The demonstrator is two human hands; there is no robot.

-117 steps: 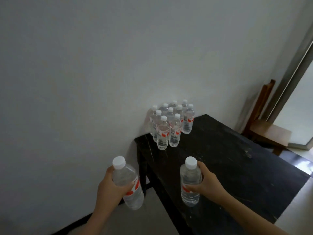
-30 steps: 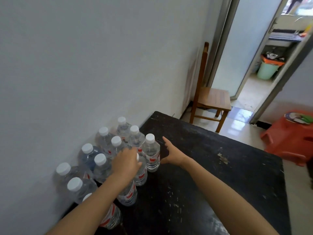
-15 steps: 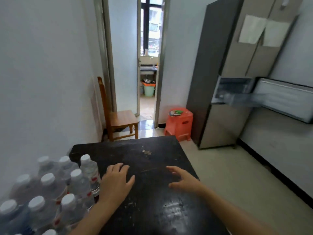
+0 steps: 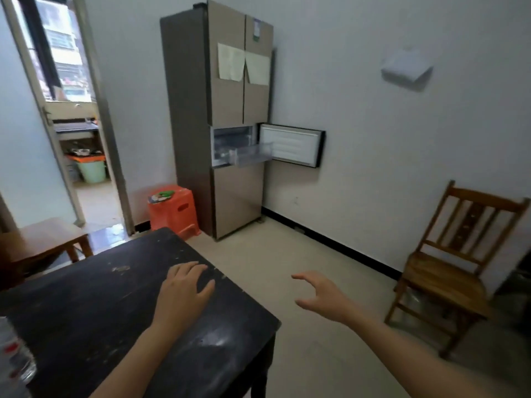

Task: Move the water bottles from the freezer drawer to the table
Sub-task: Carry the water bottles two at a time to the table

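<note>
Room: pale walls and a light floor fill the frame, with a doorway [image 4: 83, 133] at the upper left and a wooden chair [image 4: 448, 271] at the right edge.
Table: a dark, scuffed table [image 4: 94, 305] takes up the lower left.
Bottles: one clear water bottle [image 4: 14, 357] with a red label shows at the lower left edge, standing on the table; any others there are out of frame.
Fridge: a tall fridge [image 4: 221, 116] stands at upper centre, its small middle door [image 4: 291, 145] swung open to the right.
Freezer drawer: the clear freezer drawer [image 4: 250, 155] is pulled out in the centre of the frame; what it holds is too small to tell.
Left hand: the left hand [image 4: 184, 294] is spread flat, palm down over the table near its far edge, holding nothing.
Right hand: the right hand [image 4: 319, 297] hangs over the floor, right of the table corner, fingers loosely curled and empty.
Step in hand: likely heading to the drawer for more bottles.
Risks: the orange stool [image 4: 173, 209] sits left of the fridge, near the path, and could catch a foot; the projecting door could be bumped; cold, wet bottles may slip if carried in pairs.
</note>
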